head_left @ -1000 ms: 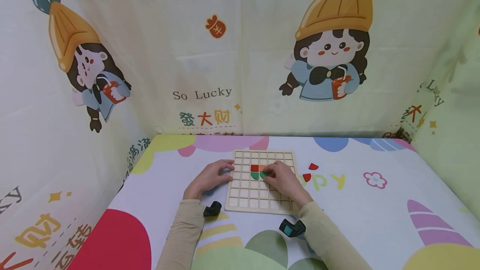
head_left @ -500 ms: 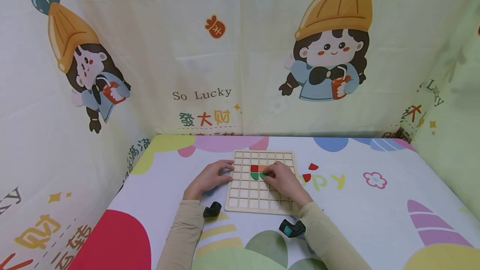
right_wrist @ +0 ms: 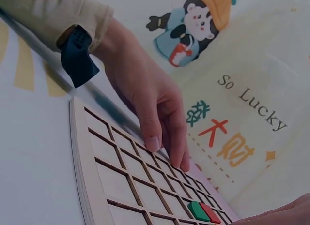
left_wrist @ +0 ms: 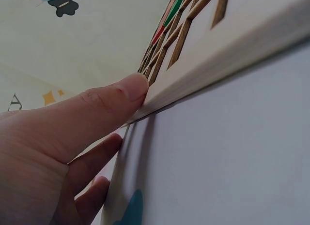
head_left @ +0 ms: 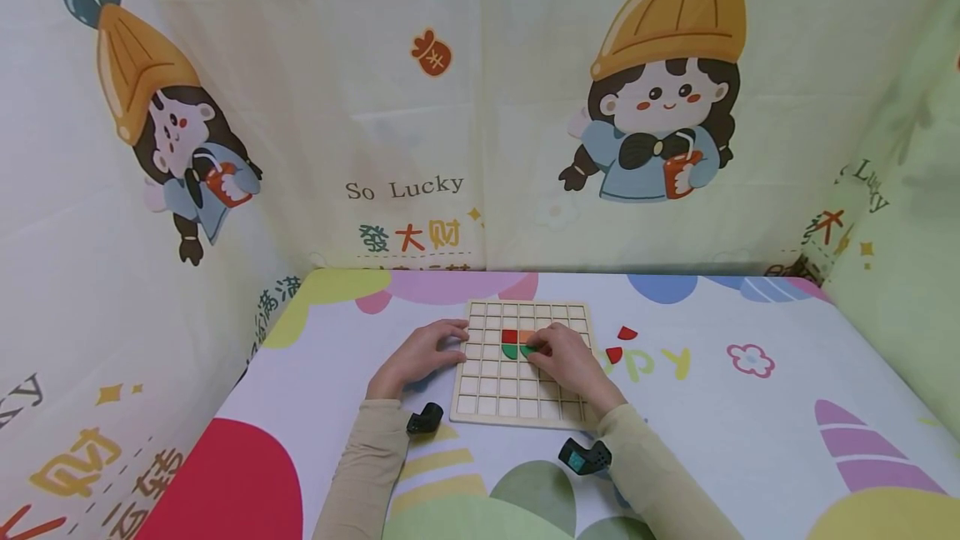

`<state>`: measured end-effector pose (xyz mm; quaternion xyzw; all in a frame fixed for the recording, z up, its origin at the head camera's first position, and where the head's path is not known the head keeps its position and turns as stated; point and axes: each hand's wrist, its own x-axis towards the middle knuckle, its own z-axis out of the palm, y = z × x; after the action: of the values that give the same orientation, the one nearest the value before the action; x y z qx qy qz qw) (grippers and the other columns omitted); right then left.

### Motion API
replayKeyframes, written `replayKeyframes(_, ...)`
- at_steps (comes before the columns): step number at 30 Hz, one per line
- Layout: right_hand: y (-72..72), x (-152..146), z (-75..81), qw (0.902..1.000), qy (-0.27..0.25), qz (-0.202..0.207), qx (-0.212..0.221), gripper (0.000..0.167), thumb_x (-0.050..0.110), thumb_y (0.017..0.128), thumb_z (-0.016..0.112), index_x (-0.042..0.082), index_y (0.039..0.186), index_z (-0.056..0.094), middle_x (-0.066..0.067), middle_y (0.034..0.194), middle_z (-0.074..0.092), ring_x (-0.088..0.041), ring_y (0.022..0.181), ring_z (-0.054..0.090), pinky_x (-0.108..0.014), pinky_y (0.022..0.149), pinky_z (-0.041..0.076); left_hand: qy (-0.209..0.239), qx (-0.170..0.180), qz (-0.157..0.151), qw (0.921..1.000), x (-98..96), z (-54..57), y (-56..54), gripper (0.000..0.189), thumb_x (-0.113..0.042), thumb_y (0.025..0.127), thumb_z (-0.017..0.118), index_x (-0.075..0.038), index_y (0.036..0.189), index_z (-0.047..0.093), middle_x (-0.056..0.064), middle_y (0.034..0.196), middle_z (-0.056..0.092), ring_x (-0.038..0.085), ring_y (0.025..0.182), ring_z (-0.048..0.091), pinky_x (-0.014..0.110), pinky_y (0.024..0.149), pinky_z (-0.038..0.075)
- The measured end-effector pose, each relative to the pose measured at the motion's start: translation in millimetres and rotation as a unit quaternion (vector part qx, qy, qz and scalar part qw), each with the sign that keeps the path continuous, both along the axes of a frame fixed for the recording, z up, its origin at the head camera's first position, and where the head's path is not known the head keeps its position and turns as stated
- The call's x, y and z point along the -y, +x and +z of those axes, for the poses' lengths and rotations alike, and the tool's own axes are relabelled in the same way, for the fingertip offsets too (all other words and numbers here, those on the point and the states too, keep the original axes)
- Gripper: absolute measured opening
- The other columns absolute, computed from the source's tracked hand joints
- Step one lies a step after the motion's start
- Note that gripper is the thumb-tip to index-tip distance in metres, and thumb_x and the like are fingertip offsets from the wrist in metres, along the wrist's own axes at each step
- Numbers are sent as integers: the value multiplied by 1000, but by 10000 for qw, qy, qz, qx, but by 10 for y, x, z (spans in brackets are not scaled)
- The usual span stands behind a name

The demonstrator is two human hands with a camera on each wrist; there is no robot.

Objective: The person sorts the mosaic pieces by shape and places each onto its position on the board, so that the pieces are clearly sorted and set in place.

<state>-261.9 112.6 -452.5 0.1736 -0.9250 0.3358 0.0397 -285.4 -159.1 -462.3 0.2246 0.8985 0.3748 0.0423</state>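
Note:
A square wooden grid board [head_left: 487, 387] lies on the table. My left hand [head_left: 422, 354] rests at its left edge; in the left wrist view the thumb [left_wrist: 109, 100] touches the rim, fingers loosely extended. Near the board's middle, my right hand [head_left: 564, 357] has its thumb and fingers curled around a green quarter-circle tile [head_left: 526, 350], partly hidden. An orange tile [head_left: 526, 337] sits just above it, partly covered by the fingers. Beside these lie a red square tile [head_left: 509, 336] and another green quarter-circle tile [head_left: 510, 351]. Only a bit of the right hand [right_wrist: 281, 216] shows in the right wrist view.
Two red quarter-circle tiles, one farther back [head_left: 627, 333] and one nearer [head_left: 614, 355], lie right of the board. A printed cloth [head_left: 720, 423] covers the table. Printed curtains [head_left: 517, 123] stand behind and at the sides. Each wrist bears a small black camera [head_left: 585, 457].

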Motion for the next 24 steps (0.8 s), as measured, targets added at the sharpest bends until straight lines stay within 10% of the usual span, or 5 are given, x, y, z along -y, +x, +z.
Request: replayKeyframes(24,-4,-26,-28,9999,-102,43,-65,13,10,85,77,7,97,75,-1,86,63,-13,79,56,-30,71,51,20,36,-35,10000,4,12,3,29,-16,86,76,-8,113,68,3,141,54,24,137,42,41,114,33)
